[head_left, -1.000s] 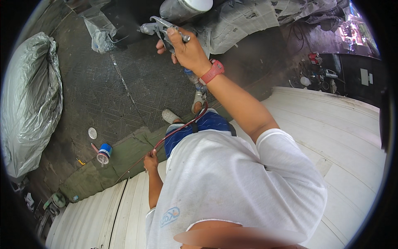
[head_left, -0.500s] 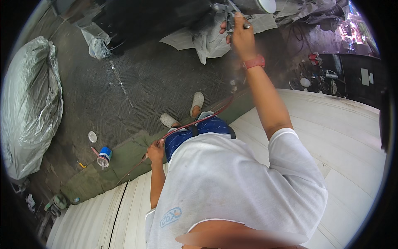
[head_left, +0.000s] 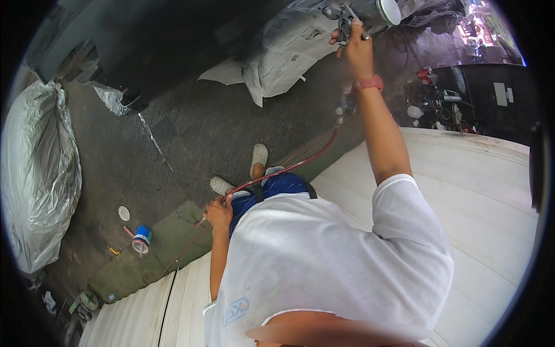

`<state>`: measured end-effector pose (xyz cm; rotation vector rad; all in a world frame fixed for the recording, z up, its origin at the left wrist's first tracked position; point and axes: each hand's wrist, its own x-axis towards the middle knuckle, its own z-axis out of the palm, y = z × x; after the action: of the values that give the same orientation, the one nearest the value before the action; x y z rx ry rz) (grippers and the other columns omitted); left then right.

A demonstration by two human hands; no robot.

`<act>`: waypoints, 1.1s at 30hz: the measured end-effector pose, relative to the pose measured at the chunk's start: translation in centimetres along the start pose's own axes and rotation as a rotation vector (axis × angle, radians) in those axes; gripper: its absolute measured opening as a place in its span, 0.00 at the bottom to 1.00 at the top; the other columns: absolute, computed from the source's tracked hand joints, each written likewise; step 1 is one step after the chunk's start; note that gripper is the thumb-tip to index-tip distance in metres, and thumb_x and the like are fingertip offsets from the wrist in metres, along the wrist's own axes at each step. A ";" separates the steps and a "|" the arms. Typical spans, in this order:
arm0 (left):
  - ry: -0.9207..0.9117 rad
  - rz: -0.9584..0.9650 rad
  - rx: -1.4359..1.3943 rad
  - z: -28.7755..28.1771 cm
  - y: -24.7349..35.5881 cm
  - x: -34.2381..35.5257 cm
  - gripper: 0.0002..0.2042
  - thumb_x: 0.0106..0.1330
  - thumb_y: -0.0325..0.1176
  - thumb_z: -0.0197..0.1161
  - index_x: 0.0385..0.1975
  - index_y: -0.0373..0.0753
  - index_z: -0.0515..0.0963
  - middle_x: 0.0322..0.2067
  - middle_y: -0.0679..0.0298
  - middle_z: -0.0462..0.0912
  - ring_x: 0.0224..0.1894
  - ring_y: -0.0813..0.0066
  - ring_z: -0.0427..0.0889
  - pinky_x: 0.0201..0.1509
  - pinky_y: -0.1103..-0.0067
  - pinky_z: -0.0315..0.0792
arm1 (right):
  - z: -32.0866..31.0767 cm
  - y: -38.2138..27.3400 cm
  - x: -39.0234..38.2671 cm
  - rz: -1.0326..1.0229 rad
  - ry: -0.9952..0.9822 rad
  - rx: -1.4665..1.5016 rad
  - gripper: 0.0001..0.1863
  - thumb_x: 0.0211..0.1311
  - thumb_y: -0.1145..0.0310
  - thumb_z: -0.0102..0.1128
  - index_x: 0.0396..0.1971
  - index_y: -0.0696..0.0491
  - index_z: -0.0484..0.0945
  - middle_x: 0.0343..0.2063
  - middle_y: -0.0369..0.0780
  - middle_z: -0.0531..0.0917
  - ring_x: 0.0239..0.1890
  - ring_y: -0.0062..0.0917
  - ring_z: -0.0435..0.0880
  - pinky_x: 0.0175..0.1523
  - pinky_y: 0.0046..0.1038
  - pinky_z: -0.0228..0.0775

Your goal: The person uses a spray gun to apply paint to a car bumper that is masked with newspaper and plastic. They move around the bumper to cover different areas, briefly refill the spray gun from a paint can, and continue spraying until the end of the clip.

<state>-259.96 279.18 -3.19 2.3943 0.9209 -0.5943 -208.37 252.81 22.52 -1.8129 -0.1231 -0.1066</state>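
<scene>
My right hand, with a red band at the wrist, is stretched far forward and wrapped round a metal spray gun. A cup with a round white lid sits beside the gun at the top edge. Just left of the gun are masking sheets of newsprint along a dark glossy panel. Down by my left thigh, my left hand is closed round a red air hose. That hose runs across in front of my legs up to metal fittings below my right wrist.
A silver plastic-covered bulky object stands at the left. A blue can and a white lid are on the dark floor. Behind me is a white ribbed shutter. Assorted tools lie at the right.
The view has shifted, and more of the dark panel and newsprint shows. My right hand and the spray gun have moved right and slightly down in the picture. Both hands keep their holds.
</scene>
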 end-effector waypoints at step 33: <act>-0.020 -0.361 -0.161 1.8 -18.3 -2.4 0.32 0.70 0.67 0.64 0.57 0.44 0.88 0.53 0.55 0.91 0.59 0.48 0.88 0.67 0.47 0.71 | 16.0 -7.9 -13.4 0.032 -0.203 0.200 0.28 0.86 0.46 0.49 0.53 0.58 0.83 0.30 0.39 0.87 0.27 0.21 0.88 0.22 0.23 0.73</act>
<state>-274.89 288.77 -8.68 2.0898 1.3519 -0.6459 -222.61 269.90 24.34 -1.6217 -0.2403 0.1102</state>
